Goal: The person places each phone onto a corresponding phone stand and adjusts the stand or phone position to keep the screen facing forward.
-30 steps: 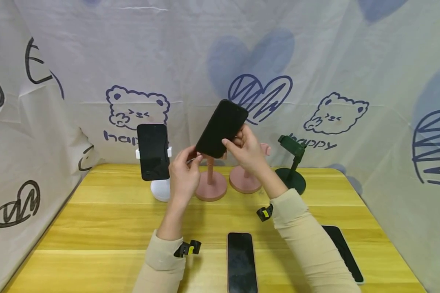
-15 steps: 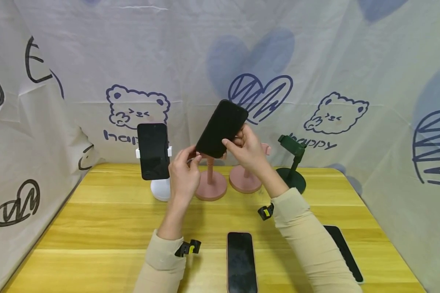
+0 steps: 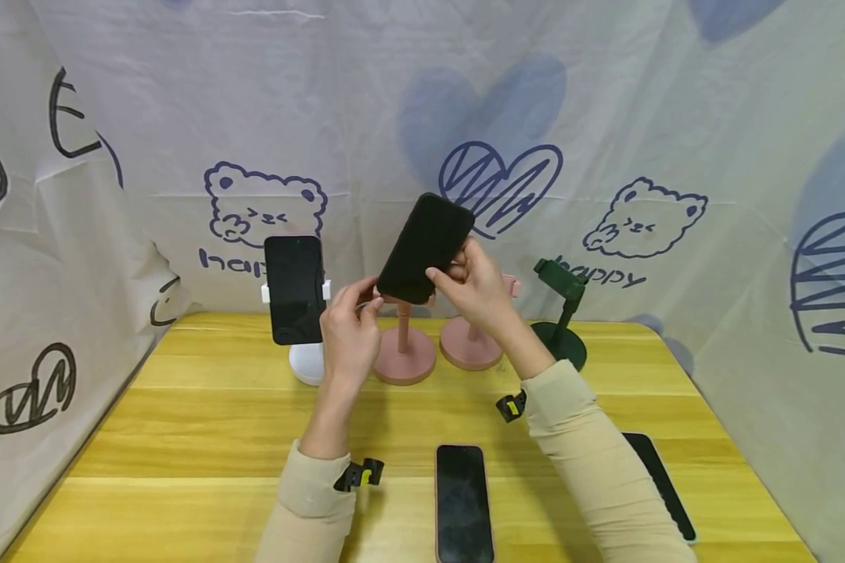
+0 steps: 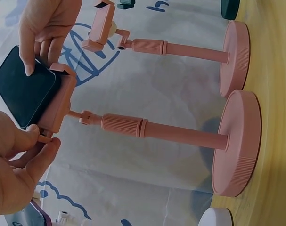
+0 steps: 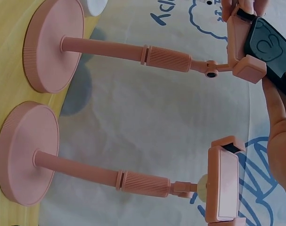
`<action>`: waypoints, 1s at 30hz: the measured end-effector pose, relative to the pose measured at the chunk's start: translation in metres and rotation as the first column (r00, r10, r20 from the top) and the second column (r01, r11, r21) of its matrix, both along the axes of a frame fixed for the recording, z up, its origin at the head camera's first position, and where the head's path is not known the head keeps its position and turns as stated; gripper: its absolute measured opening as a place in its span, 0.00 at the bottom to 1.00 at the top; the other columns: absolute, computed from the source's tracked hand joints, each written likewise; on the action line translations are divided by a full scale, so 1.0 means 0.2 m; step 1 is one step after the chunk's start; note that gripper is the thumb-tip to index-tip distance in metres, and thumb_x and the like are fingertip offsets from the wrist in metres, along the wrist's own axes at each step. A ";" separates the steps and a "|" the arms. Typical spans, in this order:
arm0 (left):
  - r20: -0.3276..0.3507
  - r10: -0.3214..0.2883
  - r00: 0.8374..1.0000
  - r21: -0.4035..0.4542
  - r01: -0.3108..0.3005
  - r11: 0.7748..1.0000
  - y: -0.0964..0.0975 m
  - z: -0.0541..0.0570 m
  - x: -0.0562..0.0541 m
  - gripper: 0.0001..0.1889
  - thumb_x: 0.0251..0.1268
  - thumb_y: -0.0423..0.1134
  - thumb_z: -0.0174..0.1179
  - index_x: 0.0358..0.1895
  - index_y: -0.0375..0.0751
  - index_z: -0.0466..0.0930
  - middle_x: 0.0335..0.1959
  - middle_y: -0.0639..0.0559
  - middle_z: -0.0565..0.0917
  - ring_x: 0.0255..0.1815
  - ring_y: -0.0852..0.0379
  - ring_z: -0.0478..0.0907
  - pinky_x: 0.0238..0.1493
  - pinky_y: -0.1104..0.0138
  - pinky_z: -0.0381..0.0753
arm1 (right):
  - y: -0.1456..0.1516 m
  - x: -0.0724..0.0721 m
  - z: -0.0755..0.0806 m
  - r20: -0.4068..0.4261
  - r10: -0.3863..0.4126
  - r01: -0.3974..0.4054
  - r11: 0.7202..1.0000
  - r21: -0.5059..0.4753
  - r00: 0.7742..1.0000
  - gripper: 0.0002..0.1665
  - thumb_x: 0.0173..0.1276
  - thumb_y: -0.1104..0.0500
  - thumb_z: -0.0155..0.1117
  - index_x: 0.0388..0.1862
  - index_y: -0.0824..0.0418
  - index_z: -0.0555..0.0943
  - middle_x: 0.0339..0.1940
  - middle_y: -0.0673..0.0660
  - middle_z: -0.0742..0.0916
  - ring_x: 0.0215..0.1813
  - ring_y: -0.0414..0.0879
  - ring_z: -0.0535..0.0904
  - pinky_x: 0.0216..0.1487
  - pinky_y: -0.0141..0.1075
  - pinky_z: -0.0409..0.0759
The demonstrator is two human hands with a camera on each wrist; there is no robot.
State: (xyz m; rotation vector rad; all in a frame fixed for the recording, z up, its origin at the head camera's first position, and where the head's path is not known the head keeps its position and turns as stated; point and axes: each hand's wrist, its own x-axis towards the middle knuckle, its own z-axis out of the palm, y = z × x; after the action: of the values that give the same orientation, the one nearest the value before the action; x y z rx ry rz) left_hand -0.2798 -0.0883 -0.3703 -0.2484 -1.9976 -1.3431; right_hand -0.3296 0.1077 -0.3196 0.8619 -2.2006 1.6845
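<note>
Right hand (image 3: 477, 289): grasping the phone from its right side, thumb on the front. You hold it at one side only, so a knock could swivel it in your grip.
Left hand (image 3: 350, 336): thumb and fingers pinching the near end of the clamp, by the phone's lower corner. A slip here could let the jaw spring in, if sprung, and catch a fingertip.
Phone (image 3: 426, 249): up at the clamp, front toward you, leaning well to the right. If gripped at this slant, it may seat on a corner and slide out.
Clamp (image 4: 57, 108): pink, behind the phone's lower part. Can't tell whether both jaws bear on the edges; let go too soon and the phone may drop.
Front stand (image 4: 185, 135): slim pole, round base on the table (image 3: 204, 453). Pushing hard up top could twist the joint or tip it.
Rear stand (image 3: 470, 348): pink too, just beside; your right forearm could brush it.
Green stand (image 3: 562, 344): near that forearm, same worry.
White stand (image 3: 305, 365): bears another phone, just left of your left hand; an elbow out could jog it.
Table phone (image 3: 462, 500): lies below, between your sleeves; a dropped phone could strike it.
</note>
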 end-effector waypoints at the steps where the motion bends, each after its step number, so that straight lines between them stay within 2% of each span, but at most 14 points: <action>1: 0.001 0.000 1.000 -0.001 0.000 1.000 0.00 0.00 0.00 0.14 0.72 0.24 0.63 0.58 0.28 0.84 0.50 0.35 0.85 0.51 0.42 0.87 0.53 0.53 0.88 | 0.00 0.00 0.00 -0.002 0.000 0.000 1.000 0.005 1.000 0.29 0.73 0.73 0.65 0.69 0.73 0.67 0.56 0.72 0.86 0.53 0.60 0.87 0.42 0.28 0.84; 6: 0.017 -0.011 1.000 0.016 0.010 1.000 -0.02 0.01 0.00 0.14 0.71 0.26 0.63 0.58 0.29 0.84 0.51 0.35 0.86 0.51 0.42 0.86 0.54 0.52 0.87 | 0.00 0.00 0.02 -0.016 0.005 -0.004 0.999 0.046 1.000 0.29 0.73 0.72 0.65 0.69 0.73 0.67 0.57 0.72 0.86 0.54 0.61 0.87 0.45 0.30 0.86; 10: 0.038 -0.036 0.999 0.040 0.034 0.999 -0.03 0.01 0.00 0.15 0.71 0.27 0.64 0.58 0.30 0.84 0.52 0.36 0.86 0.52 0.43 0.86 0.55 0.52 0.87 | 0.00 0.00 0.04 -0.024 0.018 -0.015 0.996 0.089 1.000 0.30 0.73 0.71 0.65 0.70 0.73 0.67 0.59 0.72 0.85 0.58 0.62 0.86 0.54 0.41 0.88; 14: 0.042 -0.045 0.998 0.047 0.043 0.998 -0.04 0.02 0.01 0.15 0.71 0.27 0.64 0.58 0.30 0.84 0.52 0.36 0.86 0.51 0.44 0.86 0.54 0.53 0.87 | 0.00 0.00 0.06 -0.062 0.022 -0.013 0.988 0.152 0.998 0.29 0.73 0.71 0.66 0.70 0.73 0.68 0.59 0.72 0.85 0.57 0.63 0.86 0.56 0.50 0.86; 24: 0.043 -0.038 0.998 0.046 0.036 0.998 -0.04 0.01 0.00 0.15 0.71 0.27 0.63 0.58 0.30 0.85 0.52 0.36 0.86 0.51 0.43 0.86 0.54 0.53 0.87 | -0.01 -0.01 0.10 -0.171 0.052 0.003 0.952 0.307 0.984 0.28 0.71 0.70 0.68 0.67 0.73 0.71 0.56 0.71 0.87 0.54 0.62 0.88 0.54 0.49 0.87; 30: 0.071 -0.050 0.996 0.062 0.046 0.997 -0.04 0.02 0.00 0.15 0.72 0.27 0.62 0.59 0.31 0.84 0.53 0.37 0.86 0.53 0.44 0.86 0.56 0.54 0.86 | -0.01 -0.01 0.11 -0.149 0.054 -0.005 0.951 0.308 0.987 0.29 0.71 0.69 0.69 0.68 0.71 0.72 0.54 0.69 0.88 0.52 0.60 0.89 0.53 0.47 0.88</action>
State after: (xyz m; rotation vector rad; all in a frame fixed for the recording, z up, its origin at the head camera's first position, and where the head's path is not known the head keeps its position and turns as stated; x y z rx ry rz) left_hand -0.2792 -0.0959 -0.3671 -0.2239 -2.0188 -1.4594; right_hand -0.3317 0.1054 -0.2976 1.0658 -2.3847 1.2528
